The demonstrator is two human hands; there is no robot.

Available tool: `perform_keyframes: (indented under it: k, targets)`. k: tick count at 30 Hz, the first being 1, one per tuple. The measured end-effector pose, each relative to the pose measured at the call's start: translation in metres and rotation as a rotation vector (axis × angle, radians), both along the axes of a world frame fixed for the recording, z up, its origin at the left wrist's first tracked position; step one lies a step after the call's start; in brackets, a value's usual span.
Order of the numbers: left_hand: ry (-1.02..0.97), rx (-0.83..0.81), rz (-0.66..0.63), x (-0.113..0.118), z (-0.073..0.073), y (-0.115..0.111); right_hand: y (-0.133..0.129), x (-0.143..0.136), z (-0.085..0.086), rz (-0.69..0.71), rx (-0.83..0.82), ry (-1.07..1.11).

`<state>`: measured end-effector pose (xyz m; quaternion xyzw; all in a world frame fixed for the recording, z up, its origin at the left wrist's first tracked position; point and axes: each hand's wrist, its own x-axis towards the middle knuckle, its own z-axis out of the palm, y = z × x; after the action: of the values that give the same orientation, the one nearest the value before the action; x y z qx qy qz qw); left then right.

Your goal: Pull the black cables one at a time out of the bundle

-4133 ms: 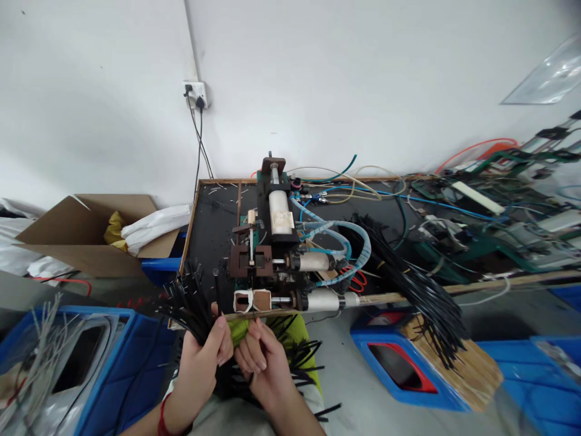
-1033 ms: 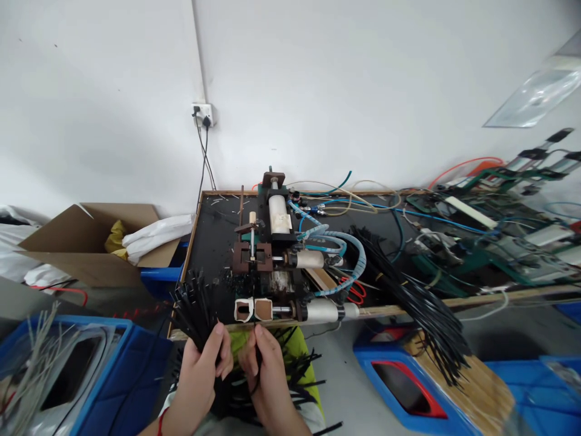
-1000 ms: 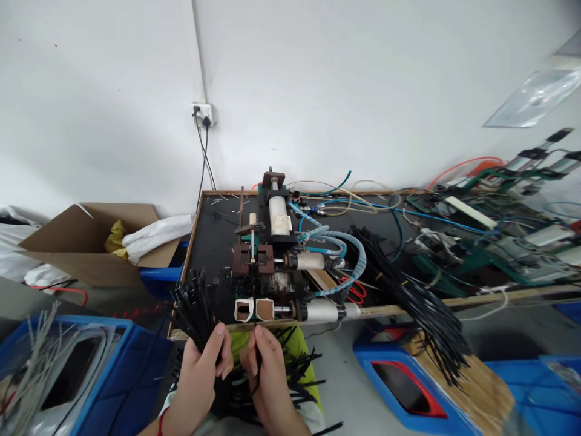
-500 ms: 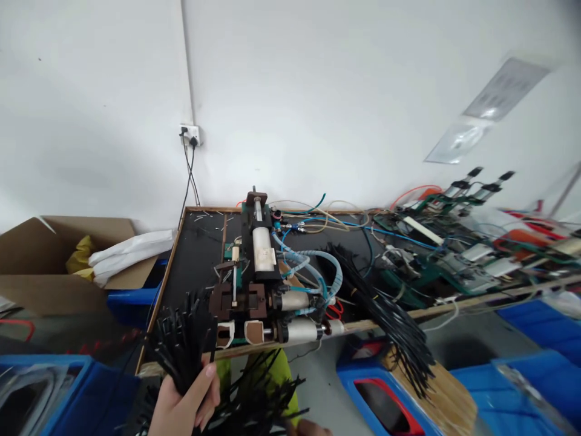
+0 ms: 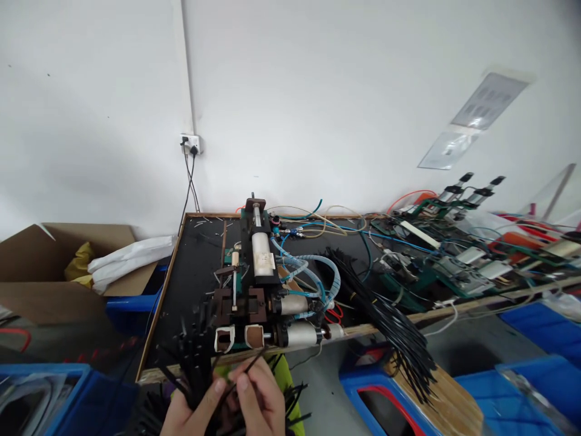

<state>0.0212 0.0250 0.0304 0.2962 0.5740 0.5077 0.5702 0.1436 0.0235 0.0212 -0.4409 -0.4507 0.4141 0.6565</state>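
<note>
My left hand (image 5: 193, 412) is closed round a bundle of black cables (image 5: 193, 357) whose ends point up, at the table's front edge. Right beside it, my right hand (image 5: 261, 399) pinches a single black cable, fingertips near my left thumb. Just beyond both hands stands a pneumatic machine (image 5: 263, 254) with white cylinders, brown metal blocks and two white-edged pads at its front. More black cables hang loose below my hands, over something yellow-green.
A tied bundle of black cables (image 5: 390, 321) hangs over the table edge (image 5: 363, 330) to the right, above a blue bin. Further right stand green machines (image 5: 422, 278). An open cardboard box (image 5: 45, 297) and a blue bin (image 5: 82, 375) are at the left.
My right hand has come up from the bottom edge to meet my left hand and now pinches a cable. The cable bundle in my left hand has shifted slightly right. The view has tilted a little.
</note>
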Motion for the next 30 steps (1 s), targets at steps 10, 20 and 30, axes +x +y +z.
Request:
perform_keyframes:
  k: [10, 20, 30]
  targets:
    - [-0.037, 0.09, -0.039, -0.002, -0.011, 0.007, -0.014, 0.008, -0.012, 0.125, -0.054, -0.559]
    - [-0.227, 0.141, 0.072, -0.004, 0.006, 0.019, -0.018, 0.003, -0.019, 0.512, -0.326, 0.511]
    - [-0.239, 0.125, 0.046, -0.003, 0.008, 0.018, -0.002, -0.007, -0.014, 0.486, -0.405, 0.953]
